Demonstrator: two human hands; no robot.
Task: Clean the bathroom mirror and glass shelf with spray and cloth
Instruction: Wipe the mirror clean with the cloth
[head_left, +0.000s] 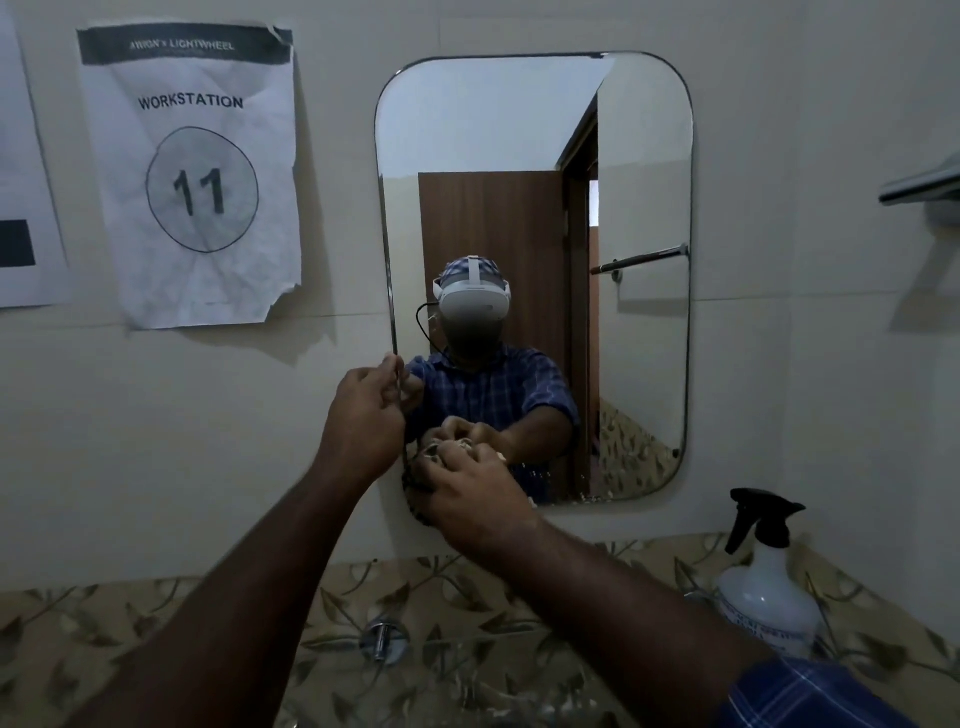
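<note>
A rounded rectangular mirror (535, 156) hangs on the pale wall. My left hand (363, 410) pinches the mirror's left edge low down. My right hand (472, 493) grips a bunched cloth (441, 447) and presses it against the mirror's lower left corner. Most of the cloth is hidden under my fingers. A white spray bottle (766, 582) with a black trigger stands on the glass shelf (519, 636) at the right, below the mirror. The shelf's chrome bracket (383, 640) shows under my forearms.
A paper sign (192, 176) reading "WORKSTATION 11" is taped to the wall left of the mirror. Part of a fixture (924, 187) sticks out at the right edge. Patterned leaf tiles (78, 623) run along the wall below the shelf.
</note>
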